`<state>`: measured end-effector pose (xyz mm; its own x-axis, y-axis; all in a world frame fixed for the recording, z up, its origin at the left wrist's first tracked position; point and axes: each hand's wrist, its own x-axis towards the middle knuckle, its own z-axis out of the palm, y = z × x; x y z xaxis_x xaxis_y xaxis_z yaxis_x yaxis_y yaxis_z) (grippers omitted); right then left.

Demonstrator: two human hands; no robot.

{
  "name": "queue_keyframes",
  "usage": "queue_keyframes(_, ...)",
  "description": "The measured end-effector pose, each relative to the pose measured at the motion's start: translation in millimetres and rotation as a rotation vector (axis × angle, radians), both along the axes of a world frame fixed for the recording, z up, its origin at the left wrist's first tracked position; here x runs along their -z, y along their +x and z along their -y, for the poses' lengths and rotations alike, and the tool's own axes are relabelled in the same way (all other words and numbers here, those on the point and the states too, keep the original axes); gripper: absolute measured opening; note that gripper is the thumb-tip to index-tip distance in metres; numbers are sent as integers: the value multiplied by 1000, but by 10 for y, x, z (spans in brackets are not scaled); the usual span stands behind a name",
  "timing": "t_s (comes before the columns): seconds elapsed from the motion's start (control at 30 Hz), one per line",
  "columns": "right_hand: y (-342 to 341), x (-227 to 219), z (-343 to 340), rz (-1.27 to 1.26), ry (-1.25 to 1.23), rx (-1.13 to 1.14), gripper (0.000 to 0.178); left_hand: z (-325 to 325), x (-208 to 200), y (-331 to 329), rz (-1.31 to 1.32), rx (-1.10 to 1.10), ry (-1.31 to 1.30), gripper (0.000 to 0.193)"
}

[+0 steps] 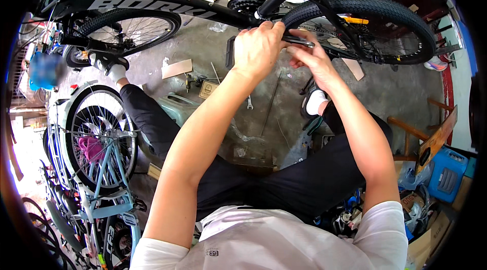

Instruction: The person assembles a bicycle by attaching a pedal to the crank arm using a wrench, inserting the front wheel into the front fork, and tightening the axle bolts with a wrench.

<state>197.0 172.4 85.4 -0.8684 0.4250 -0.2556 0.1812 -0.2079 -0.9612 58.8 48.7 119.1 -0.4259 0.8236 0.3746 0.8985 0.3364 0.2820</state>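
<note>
my right hand (313, 62) pinches a slim metal bar (301, 41); my left hand (257, 49) curls close beside it, its grip hidden from me. if the bar slips, my knuckles could strike the pedal (230, 53). beyond, the black bicycle (228, 16), its rear tire (385, 5) toward the floor's (289, 100) right edge, could roll under an uneven push.

Bike frame (223, 13): smooth paint, low gloss. Tyre (365, 4): matt, knobbly rubber. Hand tool (301, 42): shiny, looks metal. Spanner (249, 103): shiny metal. Floor (264, 80): dull concrete, scuffed. Offcut (177, 68): matt cardboard. Case (447, 173): smooth plastic. Board (437, 140): wood. Trousers (299, 184): matt cloth.
</note>
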Motion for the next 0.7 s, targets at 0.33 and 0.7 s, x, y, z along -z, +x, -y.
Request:
queue_keyframes(0.33, 50, -206, -162, -162, 987, -26, 22, 456, -60, 405, 124, 25, 282, 27)
queue_keyframes(0.7, -231, 590, 224, -65, 818, 276, 12, 1887, 1293, 930, 1089, -248, -175, 24)
